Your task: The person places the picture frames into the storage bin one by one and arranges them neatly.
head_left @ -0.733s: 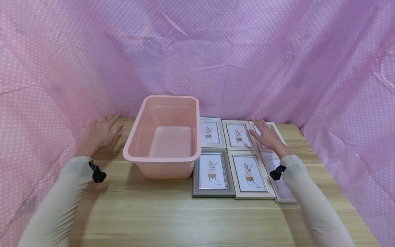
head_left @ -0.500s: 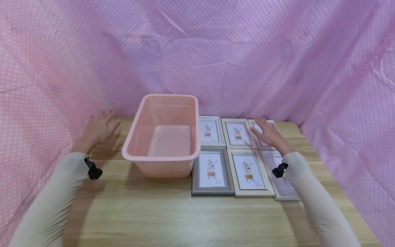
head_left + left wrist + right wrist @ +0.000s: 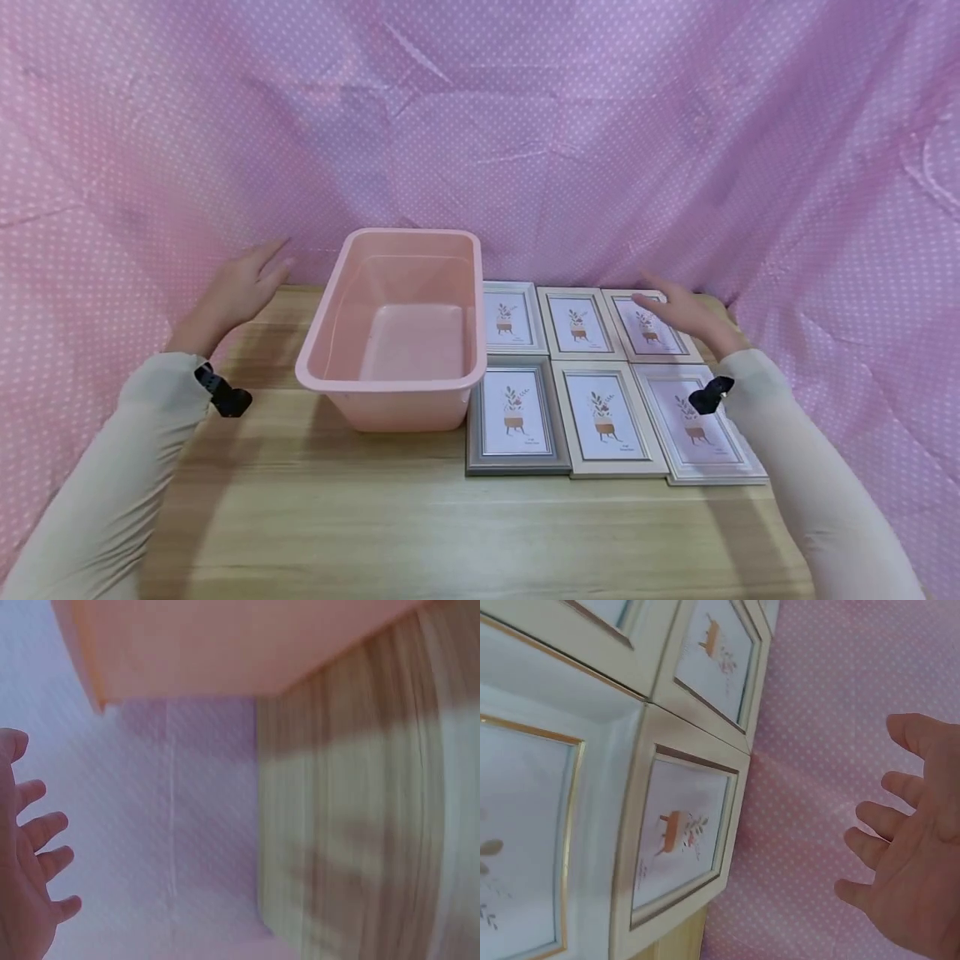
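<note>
The tub (image 3: 225,645) fills the top of the view, its orange-pink wall blurred. Below it to the right lies the wooden table (image 3: 360,847); below it to the left, pale cloth (image 3: 165,825). The left hand (image 3: 26,877), fingers spread, holds nothing, well apart from the tub.

Six picture frames (image 3: 600,379) flat, beside pink bin (image 3: 397,329)

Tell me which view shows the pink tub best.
The head view: the whole tub is visible, open and with nothing inside, left of the frames. The left wrist view catches only part of its outer wall. The right wrist view shows none of it.
</note>
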{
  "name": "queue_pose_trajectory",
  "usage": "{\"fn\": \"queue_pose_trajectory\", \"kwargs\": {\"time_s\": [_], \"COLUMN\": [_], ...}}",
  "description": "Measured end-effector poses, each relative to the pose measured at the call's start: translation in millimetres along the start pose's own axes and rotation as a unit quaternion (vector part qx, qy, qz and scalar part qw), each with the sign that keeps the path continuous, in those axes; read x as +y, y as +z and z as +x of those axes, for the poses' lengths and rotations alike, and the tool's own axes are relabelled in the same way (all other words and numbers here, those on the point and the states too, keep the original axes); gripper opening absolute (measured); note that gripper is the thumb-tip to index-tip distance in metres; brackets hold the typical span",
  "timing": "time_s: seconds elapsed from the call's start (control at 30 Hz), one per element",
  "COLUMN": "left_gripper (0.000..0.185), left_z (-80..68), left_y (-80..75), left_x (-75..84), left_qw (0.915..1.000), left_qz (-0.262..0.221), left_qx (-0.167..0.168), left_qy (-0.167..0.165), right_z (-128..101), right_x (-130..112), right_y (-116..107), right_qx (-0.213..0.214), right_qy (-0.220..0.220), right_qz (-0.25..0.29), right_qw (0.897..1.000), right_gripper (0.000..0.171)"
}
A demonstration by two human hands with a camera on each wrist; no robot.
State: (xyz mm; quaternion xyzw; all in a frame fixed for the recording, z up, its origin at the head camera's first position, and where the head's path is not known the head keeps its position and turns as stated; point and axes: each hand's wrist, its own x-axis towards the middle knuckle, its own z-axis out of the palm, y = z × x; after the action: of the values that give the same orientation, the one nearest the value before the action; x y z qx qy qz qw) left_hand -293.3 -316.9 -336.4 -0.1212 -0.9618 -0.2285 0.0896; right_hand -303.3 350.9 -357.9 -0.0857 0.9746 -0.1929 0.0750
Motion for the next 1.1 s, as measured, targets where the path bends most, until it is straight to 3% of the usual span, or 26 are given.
{"fn": "queue_pose_trajectory", "kwargs": {"time_s": [0.2, 0.27, 0.37, 0.57, 0.9, 1.1], "left_gripper": [0.057, 0.057, 0.057, 0.057, 0.055, 0.053], "left_z": [0.2, -0.9, -2.8, -4.9, -2.0, -7.0], "left_y": [10.7, 16.6, 26.7, 40.6, 53.0, 43.8], "left_x": [25.6, 31.6, 38.2, 44.7, 41.4, 62.3], "left_qw": [0.9931, 0.9887, 0.9869, 0.9942, 0.976, 0.9678], "left_qz": [-0.116, -0.147, -0.157, -0.104, -0.216, -0.25], "left_qx": [-0.018, -0.027, -0.036, -0.028, -0.012, -0.013], "left_qy": [-0.003, -0.009, -0.014, -0.001, 0.029, 0.021], "right_z": [7.8, 10.7, 13.5, 19.8, 34.0, 41.7], "right_x": [12.1, 17.8, 26.3, 42.0, 70.3, 89.6], "right_y": [-15.2, -18.1, -21.5, -26.3, -20.9, -14.9], "right_qx": [0.023, 0.031, 0.033, 0.036, 0.019, 0.025], "right_qy": [-0.077, -0.084, -0.075, -0.032, -0.001, 0.009], "right_qz": [0.101, 0.122, 0.137, 0.14, 0.166, 0.167], "right_qw": [0.992, 0.989, 0.987, 0.989, 0.986, 0.986], "right_gripper": [0.066, 0.063, 0.06, 0.057, 0.061, 0.06]}}
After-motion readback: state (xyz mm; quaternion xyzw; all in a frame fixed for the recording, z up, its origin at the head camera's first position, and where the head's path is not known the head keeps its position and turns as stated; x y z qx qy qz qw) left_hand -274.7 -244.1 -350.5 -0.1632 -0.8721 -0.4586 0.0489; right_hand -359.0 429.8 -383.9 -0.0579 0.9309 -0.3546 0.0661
